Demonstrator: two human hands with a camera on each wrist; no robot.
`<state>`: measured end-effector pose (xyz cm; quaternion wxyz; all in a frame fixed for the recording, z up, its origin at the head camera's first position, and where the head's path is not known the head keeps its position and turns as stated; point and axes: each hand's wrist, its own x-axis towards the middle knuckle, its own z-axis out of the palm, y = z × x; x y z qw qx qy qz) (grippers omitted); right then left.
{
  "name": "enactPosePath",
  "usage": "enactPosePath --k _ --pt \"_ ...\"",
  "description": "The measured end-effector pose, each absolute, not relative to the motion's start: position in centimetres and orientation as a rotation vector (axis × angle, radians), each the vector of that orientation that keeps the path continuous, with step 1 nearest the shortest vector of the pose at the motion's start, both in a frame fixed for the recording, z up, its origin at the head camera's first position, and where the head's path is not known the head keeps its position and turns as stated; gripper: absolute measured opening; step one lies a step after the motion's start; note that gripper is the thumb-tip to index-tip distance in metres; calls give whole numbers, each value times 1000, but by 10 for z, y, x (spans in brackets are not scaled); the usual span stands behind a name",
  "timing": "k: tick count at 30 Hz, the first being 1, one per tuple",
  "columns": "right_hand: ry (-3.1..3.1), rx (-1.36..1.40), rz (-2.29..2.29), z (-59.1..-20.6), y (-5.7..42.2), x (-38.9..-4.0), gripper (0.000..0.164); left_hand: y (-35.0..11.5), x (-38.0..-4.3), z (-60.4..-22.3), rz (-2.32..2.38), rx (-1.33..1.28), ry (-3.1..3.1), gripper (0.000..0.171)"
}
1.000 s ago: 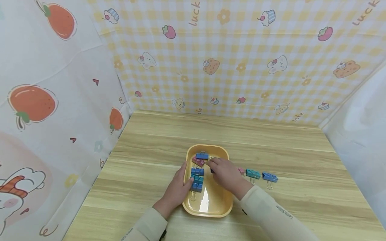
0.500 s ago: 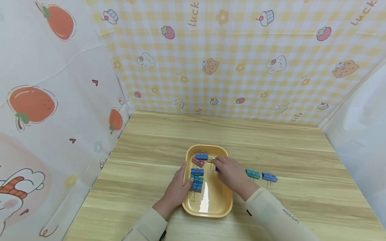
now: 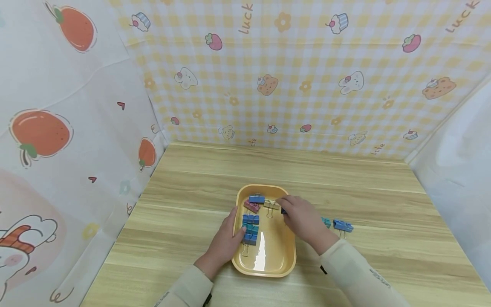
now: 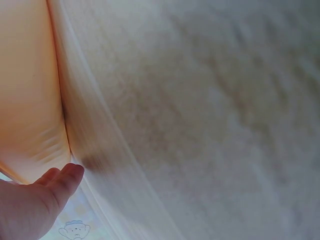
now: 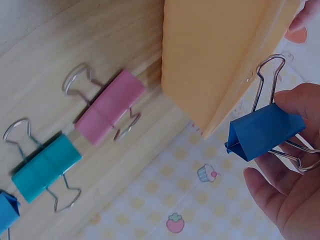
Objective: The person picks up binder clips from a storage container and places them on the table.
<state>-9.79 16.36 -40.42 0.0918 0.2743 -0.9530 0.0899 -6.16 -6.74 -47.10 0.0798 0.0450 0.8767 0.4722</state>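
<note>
Blue clip (image 5: 262,129), part-hidden, in right hand (image 5: 292,200)

Head view. 12 o'clock: checked cloth (image 3: 245,100), yellow on white, printed with cupcakes (image 3: 338,23) and strawberries (image 3: 213,41); faint creases. 9 to 10 o'clock: white cloth (image 3: 92,132), wrinkled, large orange-red fruits (image 3: 41,132); capped figure (image 3: 28,243) at 8. 3 o'clock: pale sheet (image 3: 464,149), slight sheen. 4 to 7 o'clock: table (image 3: 192,179), light wood grain, far edge against checked cloth. Light: soft, fairly even.
</note>
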Motion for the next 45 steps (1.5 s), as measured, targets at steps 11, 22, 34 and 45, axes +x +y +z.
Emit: enactPosePath --k 11,22,34,45 --pt "-2791 772 308 -398 182 -96 43 -67 -62 -473 1410 121 2624 66" --pt "-2826 708 315 -399 195 -94 50 -66 -62 -471 1413 130 2626 65" --pt "-2822 683 304 -402 213 -97 46 -67 -61 -472 1418 144 2626 65" --pt "-2833 660 295 -401 226 -97 45 -68 -62 -473 1407 148 2628 65"
